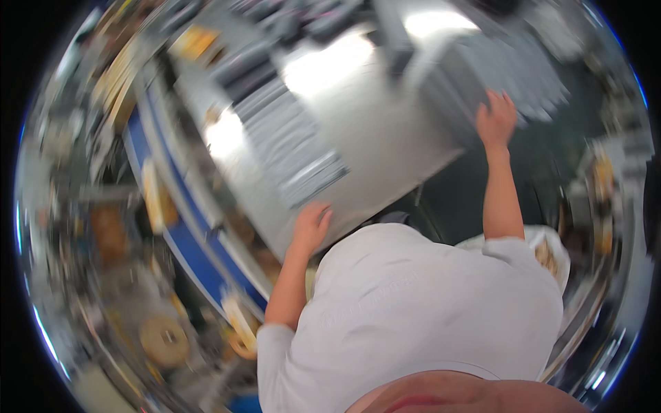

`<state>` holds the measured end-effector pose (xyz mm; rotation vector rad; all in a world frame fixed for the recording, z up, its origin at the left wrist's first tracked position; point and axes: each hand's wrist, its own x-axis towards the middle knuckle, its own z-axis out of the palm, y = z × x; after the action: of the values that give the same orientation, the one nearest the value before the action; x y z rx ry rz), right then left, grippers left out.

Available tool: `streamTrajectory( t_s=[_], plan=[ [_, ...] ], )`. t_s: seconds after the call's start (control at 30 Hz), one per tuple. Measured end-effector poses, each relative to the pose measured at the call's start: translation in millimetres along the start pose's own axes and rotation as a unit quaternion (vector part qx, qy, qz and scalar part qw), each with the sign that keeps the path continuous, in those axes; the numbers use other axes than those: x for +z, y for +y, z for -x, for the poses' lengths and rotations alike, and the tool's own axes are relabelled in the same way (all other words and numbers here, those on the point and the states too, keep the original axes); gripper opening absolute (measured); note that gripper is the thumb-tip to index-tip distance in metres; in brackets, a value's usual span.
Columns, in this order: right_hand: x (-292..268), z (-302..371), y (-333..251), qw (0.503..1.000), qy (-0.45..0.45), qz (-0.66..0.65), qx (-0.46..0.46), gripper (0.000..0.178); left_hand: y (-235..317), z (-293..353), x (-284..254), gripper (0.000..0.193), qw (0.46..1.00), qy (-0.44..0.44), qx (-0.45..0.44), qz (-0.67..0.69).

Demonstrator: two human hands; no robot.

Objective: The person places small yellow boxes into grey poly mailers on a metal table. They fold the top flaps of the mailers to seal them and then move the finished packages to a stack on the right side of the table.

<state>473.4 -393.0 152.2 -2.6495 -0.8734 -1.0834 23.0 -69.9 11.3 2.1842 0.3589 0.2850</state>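
A shiny metal table carries an overlapping row of flat grey, plastic-looking sheets or bags. Just short of that row's near end, my left hand is at the table's near left edge, its thumb apart from the fingers and nothing visible in it. On the right, a thick grey stack has more grey sheets fanned out past the table's edge. My right hand is beside this stack with its fingers spread; whether it touches the sheets is unclear. Motion blurs the picture.
Dark grey bundles lie at the table's far end, with a yellow box to their left. A blue-sided rail or conveyor runs along the left. A whitish bag stands by my right side. Dark green floor shows below the table.
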Motion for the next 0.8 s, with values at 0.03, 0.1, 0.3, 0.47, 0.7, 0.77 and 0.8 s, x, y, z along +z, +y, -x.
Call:
streamTrajectory(
  t_s=[0.03, 0.1, 0.3, 0.47, 0.7, 0.77, 0.8],
  plan=[
    [5, 17, -35, 0.995, 0.019, -0.093, -0.019, 0.038, -3, 15, -9, 0.02, 1.0, 0.028, -0.014, 0.005],
    [22, 66, -122, 0.958, -0.099, -0.263, -0.054, 0.038, -17, 43, -28, 0.019, 0.994, 0.096, -0.045, -0.013],
    [9, 199, -314, 0.78, -0.361, -0.422, -0.29, 0.046, -108, 226, -87, 0.017, 0.887, 0.365, -0.204, -0.195],
    [-8, 203, -333, 0.763, -0.411, -0.388, -0.313, 0.049, -175, 371, -178, 0.077, 0.664, 0.273, -0.624, -0.309],
    [1, 173, -317, 0.741, -0.533, -0.341, -0.224, 0.041, -255, 292, -265, 0.079, 0.681, 0.096, -0.625, -0.37],
    [-12, 172, -315, 0.729, -0.586, -0.322, -0.146, 0.038, -272, 282, -280, 0.078, 0.694, 0.112, -0.633, -0.323],
    [-22, 176, -307, 0.738, -0.572, -0.325, -0.152, 0.036, -270, 264, -284, 0.078, 0.702, 0.126, -0.624, -0.319]
  ],
)
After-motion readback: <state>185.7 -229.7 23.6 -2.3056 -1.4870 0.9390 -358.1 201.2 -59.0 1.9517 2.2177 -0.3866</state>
